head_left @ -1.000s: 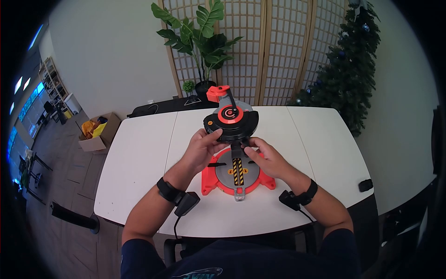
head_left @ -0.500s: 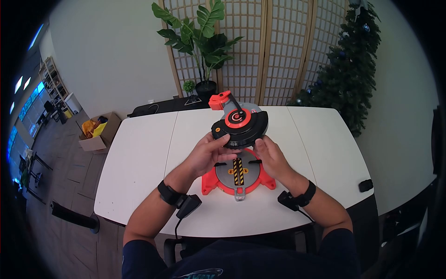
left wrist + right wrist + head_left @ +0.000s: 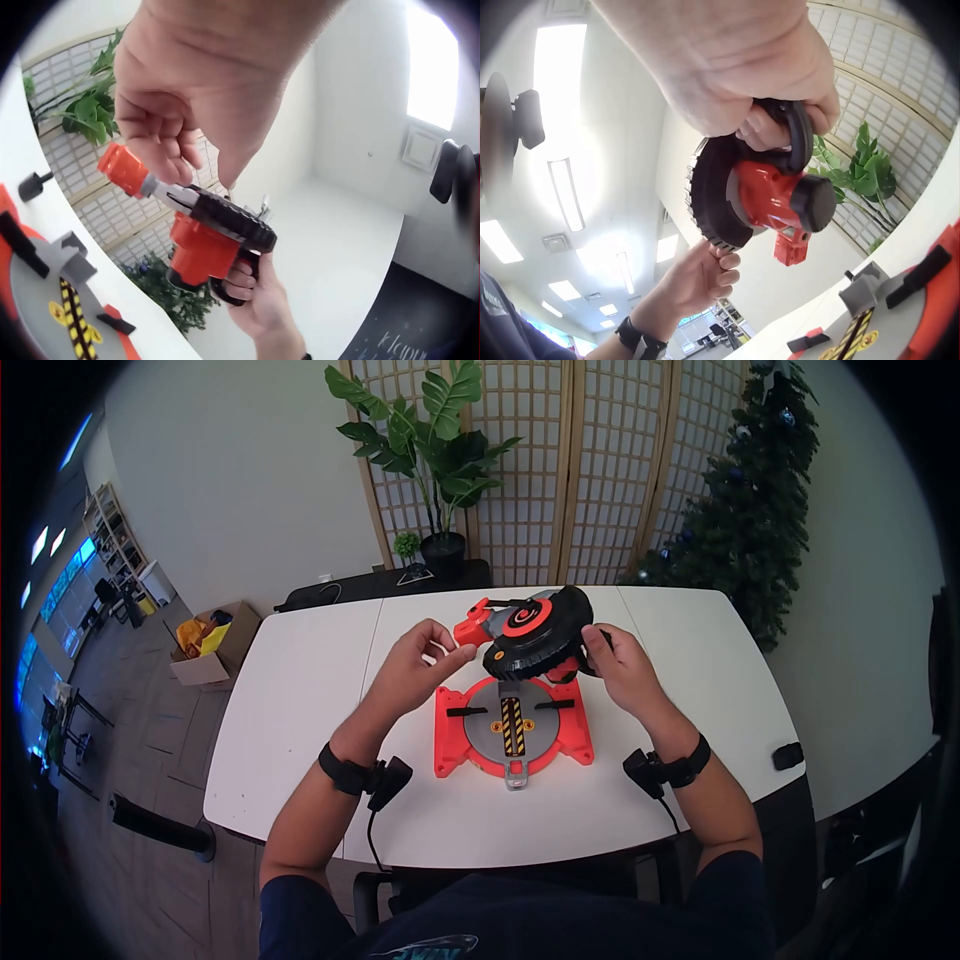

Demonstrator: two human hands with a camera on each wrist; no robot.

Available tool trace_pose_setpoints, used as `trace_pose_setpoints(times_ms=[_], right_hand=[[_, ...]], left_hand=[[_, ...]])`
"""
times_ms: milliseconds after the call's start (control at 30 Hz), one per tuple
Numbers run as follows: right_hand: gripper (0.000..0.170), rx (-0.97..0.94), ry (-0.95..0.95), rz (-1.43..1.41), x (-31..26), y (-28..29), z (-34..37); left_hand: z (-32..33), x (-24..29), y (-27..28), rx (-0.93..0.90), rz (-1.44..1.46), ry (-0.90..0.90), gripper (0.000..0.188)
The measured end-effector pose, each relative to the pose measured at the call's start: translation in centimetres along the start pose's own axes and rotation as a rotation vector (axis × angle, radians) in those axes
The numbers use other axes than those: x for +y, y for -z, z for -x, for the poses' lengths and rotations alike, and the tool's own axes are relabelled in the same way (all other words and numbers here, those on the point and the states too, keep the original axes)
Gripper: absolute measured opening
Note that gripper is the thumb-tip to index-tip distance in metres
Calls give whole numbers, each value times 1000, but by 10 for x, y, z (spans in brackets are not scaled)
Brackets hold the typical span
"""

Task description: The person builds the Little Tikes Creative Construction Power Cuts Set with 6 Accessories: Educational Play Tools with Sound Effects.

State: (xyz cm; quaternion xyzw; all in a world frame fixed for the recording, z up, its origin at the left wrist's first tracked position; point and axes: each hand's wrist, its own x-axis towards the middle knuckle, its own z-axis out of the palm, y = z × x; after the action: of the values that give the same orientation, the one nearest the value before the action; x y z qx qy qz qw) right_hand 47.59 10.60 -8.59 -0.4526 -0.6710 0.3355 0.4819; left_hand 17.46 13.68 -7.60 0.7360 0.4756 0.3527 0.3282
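Observation:
A toy saw head [image 3: 540, 638], black disc with an orange ring, hangs tilted above its orange and grey base [image 3: 456, 745]. My right hand [image 3: 628, 675] holds it from the right; in the right wrist view that hand [image 3: 742, 67] has its fingers curled round the black handle [image 3: 801, 135]. My left hand [image 3: 410, 668], fingers loosely bent, is beside the orange end block [image 3: 470, 628]. In the left wrist view its fingertips are close to the grey arm [image 3: 174, 193]; whether they touch it, I cannot tell. The base's grey bracket [image 3: 71, 259] stands apart from the head.
The base sits mid-table on the white tabletop [image 3: 300, 710]. A small black object [image 3: 787, 757] lies at the table's right edge. Behind are a potted plant [image 3: 443, 550], a folding screen [image 3: 610, 480] and a decorated tree [image 3: 735, 530]. An open cardboard box [image 3: 235, 650] stands left on the floor.
The saw head has come away from above the base's bracket, moved right and tilted. My right hand has shifted right with it; my left has moved left, off the disc, to beside the end block.

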Motion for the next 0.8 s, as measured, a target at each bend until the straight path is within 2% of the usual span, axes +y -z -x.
trace_pose_setpoints(times_ms=[33, 100, 133, 167, 233, 367, 533, 633, 733, 800], right_hand=[[54, -20, -15, 2, -1, 4, -2], [53, -21, -22, 10, 0, 10, -6], [53, -31, -29, 13, 0, 12, -8], [52, -42, -35, 16, 0, 14, -9], [52, -50, -26, 21, -3, 18, -10], [52, -45, -7, 12, -20, 19, -8], [54, -53, 18, 53, -29, 22, -8], [57, -54, 61, 106, -28, 21, -7], [61, -60, 110, 118, -28, 22, -7], [64, -69, 132, 132, -29, 22, -6]], left_hand=[[0, -6, 0, 0, -1, 0, 32], [1, -13, 0, 73, -73, -65, 45], [0, -17, 3, -2, -118, -39, 57], [0, -19, 3, -1, -118, -41, 57], [3, -19, 3, -129, -185, -19, 64], [3, -22, 0, -258, -117, 62, 60], [6, -15, -11, -257, -24, 101, 51], [6, -20, -16, -254, -127, 63, 47], [6, -23, -19, -249, -69, 66, 43], [7, -25, -22, -217, -18, -12, 38]])
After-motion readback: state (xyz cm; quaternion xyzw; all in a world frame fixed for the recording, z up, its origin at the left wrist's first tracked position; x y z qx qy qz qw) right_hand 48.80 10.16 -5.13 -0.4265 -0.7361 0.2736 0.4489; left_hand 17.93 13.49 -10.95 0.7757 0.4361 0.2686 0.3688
